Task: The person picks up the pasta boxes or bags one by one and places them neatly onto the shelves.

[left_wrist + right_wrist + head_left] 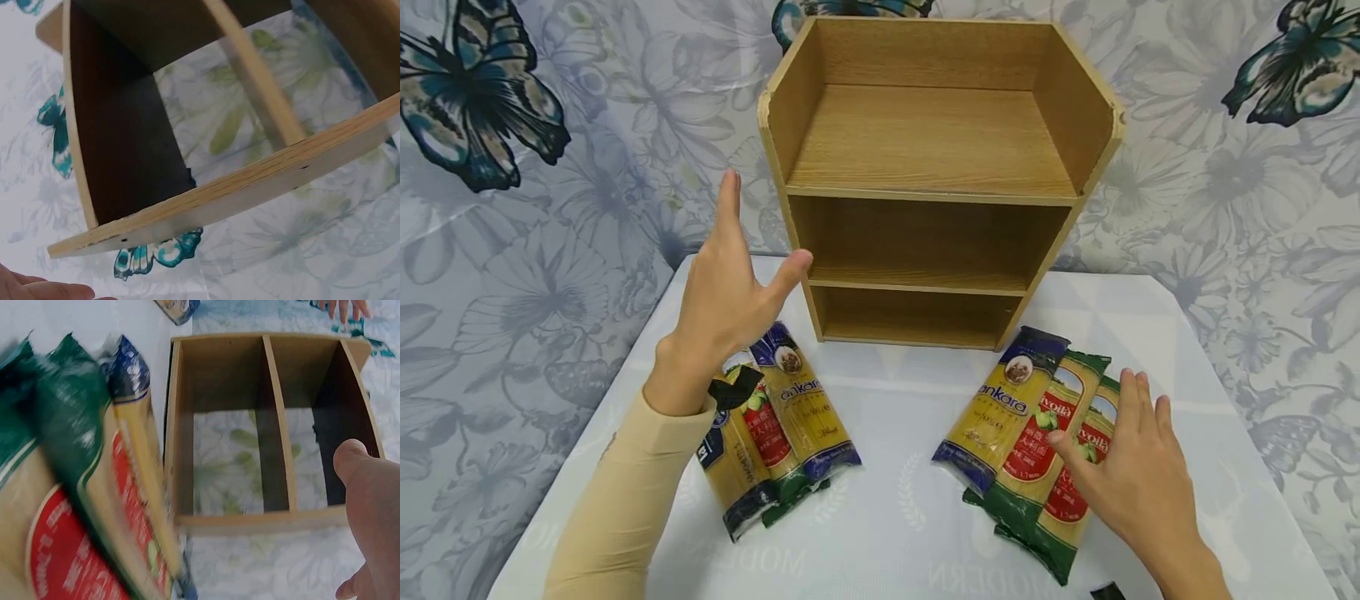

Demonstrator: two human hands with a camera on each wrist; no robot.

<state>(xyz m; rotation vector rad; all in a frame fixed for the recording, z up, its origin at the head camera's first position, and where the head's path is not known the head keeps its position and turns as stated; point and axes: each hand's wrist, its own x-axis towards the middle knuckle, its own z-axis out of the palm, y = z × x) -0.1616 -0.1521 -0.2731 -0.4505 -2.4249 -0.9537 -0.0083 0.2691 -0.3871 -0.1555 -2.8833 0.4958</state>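
My left hand [718, 292] is raised with straight fingers and thumb spread, holding nothing, near the left side of the wooden shelf unit [932, 200]. Below it, three spaghetti packs lie overlapping: an ankara pack [805, 400], a red-and-green pack [767, 429] and a dark-labelled pack [733, 467] partly hidden by the wrist. My right hand [1142, 475], fingers extended, hovers at the right edge of another fanned group. That group has a blue-ended ankara pack [1000, 408] and two green-ended packs [1037, 442] with red labels, the outer one partly covered by the hand.
The shelf unit stands at the back of the white table [887, 500], with its three levels facing me. Floral cloth [1247, 217] with butterflies hangs behind and shows through the unit's open back [228, 462]. A small black piece [1107, 592] is at the front edge.
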